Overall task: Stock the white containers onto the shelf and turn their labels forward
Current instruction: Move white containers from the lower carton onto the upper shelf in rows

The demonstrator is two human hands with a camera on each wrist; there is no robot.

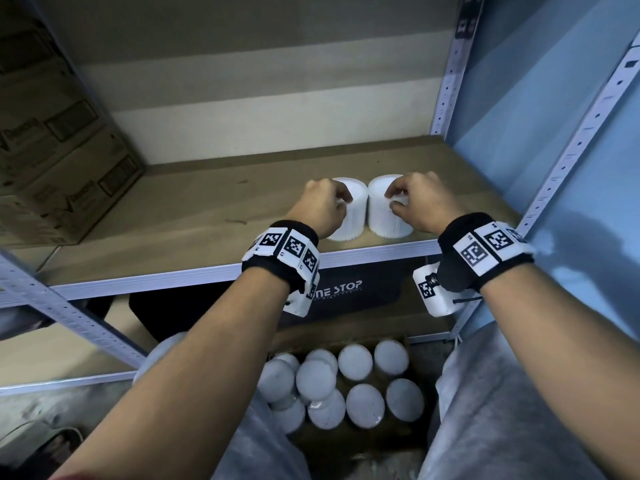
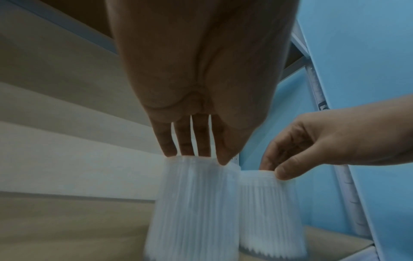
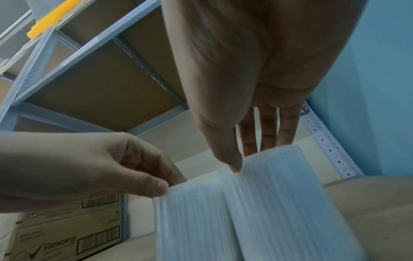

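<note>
Two white ribbed containers stand side by side, touching, near the front edge of the brown shelf (image 1: 194, 216). My left hand (image 1: 325, 202) grips the top rim of the left container (image 1: 354, 216), thumb in front and fingers behind, as the left wrist view shows for the hand (image 2: 201, 153) and container (image 2: 194, 203). My right hand (image 1: 410, 199) pinches the top rim of the right container (image 1: 382, 216); in the right wrist view the hand (image 3: 243, 155) sits on this container (image 3: 279, 203). No label shows on either ribbed side.
Stacked cardboard boxes (image 1: 59, 157) fill the shelf's left end. A grey perforated post (image 1: 568, 157) and a blue wall (image 1: 554, 81) bound the right. Below, an open carton holds several white containers (image 1: 346, 382), and a black box (image 1: 363, 292) sits on the lower shelf.
</note>
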